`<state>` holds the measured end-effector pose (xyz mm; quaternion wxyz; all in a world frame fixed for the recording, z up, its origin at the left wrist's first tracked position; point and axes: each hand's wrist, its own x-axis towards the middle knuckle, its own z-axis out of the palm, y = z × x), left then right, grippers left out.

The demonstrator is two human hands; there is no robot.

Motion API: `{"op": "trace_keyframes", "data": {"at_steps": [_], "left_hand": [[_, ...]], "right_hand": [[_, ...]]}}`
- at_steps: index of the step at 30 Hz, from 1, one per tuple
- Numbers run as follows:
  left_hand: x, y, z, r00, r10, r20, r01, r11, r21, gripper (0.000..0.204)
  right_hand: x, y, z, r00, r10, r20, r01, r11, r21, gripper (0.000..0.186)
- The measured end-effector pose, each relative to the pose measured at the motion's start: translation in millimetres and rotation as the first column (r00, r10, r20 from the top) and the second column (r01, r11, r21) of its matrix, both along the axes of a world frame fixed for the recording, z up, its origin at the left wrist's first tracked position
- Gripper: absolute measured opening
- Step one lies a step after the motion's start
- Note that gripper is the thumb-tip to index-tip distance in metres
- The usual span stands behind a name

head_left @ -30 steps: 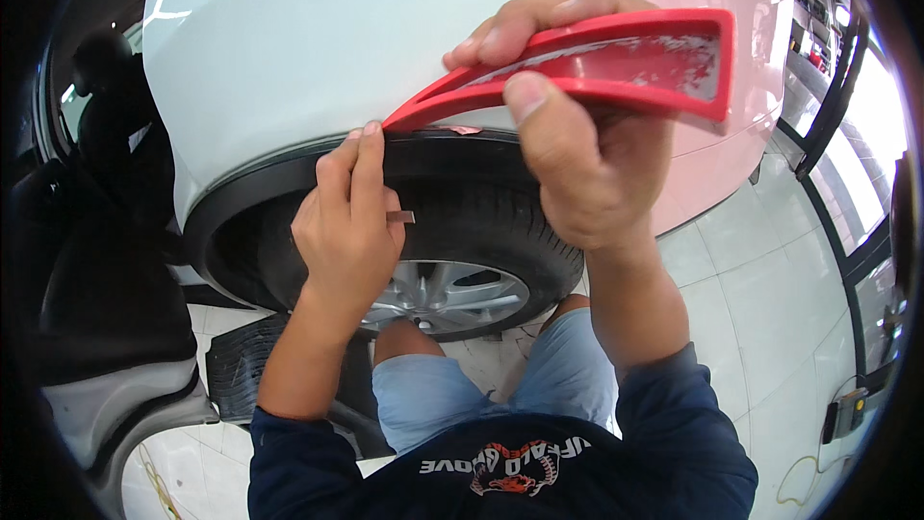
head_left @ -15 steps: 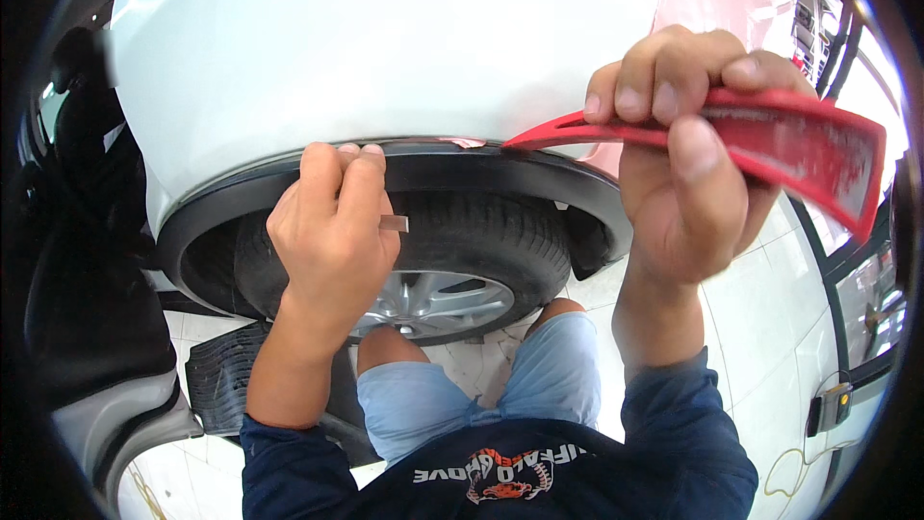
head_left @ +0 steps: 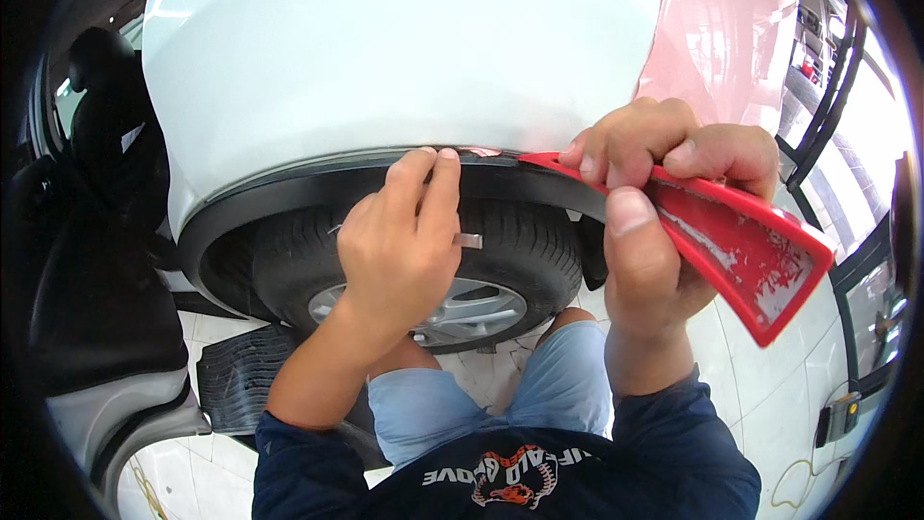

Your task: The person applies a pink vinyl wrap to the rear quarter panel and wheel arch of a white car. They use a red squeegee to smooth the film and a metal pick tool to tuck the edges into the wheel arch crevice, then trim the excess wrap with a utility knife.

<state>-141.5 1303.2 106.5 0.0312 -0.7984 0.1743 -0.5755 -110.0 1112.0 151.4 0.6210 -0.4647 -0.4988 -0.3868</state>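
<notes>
Head view: a red tool (head_left: 741, 246) is gripped by the right hand (head_left: 643, 274), with the fingers laid along its far side and the thumb pressed on its near side, clamped on the body. The tool is held tilted, its wide, hollow end toward the lower right and its thin tip set at the seam between a white panel (head_left: 404, 48) and a black trim (head_left: 289, 191). Whitish smears are seen inside the hollow.

The same seam is touched by the left hand (head_left: 399, 255), whose index and middle fingertips are held close together at the trim's upper edge. A metal strip (head_left: 470, 241) is held in that hand and juts out on its right; how the lower fingers are closed on it cannot be told, as they are hidden.

A pink scrap (head_left: 481, 151) is seen at the seam, between the left fingertips and the tool's tip. To the right, the white panel is bordered by a pink panel (head_left: 717, 48). A tyre (head_left: 525, 241) is framed by the trim, with a silver wheel (head_left: 472, 311) partly covered by the left arm. At the lower left, a ribbed black mat (head_left: 245, 380) is seen.
</notes>
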Motion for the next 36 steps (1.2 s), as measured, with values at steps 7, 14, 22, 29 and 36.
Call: {"op": "trace_keyframes", "data": {"at_steps": [7,14,22,29,36], "left_hand": [[5.5,-1.7,16.6,0.996,-0.087,-0.005,0.087,0.996,0.000,0.035],[-2.9,-4.9,25.4,0.989,-0.059,-0.133,0.053,0.997,-0.048,0.028],[-7.0,-7.8,36.5,0.975,-0.021,-0.221,0.009,0.998,-0.054,0.018],[-39.2,-16.3,4.8,0.948,-0.241,-0.206,0.176,0.941,-0.288,0.034],[-55.1,-36.5,-23.5,0.624,-0.765,-0.160,0.538,0.570,-0.621,0.050]], "right_hand": [[10.2,0.1,22.4,0.975,0.071,-0.208,-0.099,0.987,-0.129,0.028],[5.9,-6.0,1.3,0.978,0.194,-0.073,-0.194,0.981,0.007,0.029],[18.2,-3.6,-3.2,0.986,-0.009,-0.166,-0.030,0.973,-0.228,0.031],[9.4,-4.5,-36.5,0.947,0.013,-0.321,0.015,0.996,0.086,0.028],[-42.9,-13.2,-96.2,0.962,-0.261,-0.078,0.187,0.840,-0.510,0.038]]}}
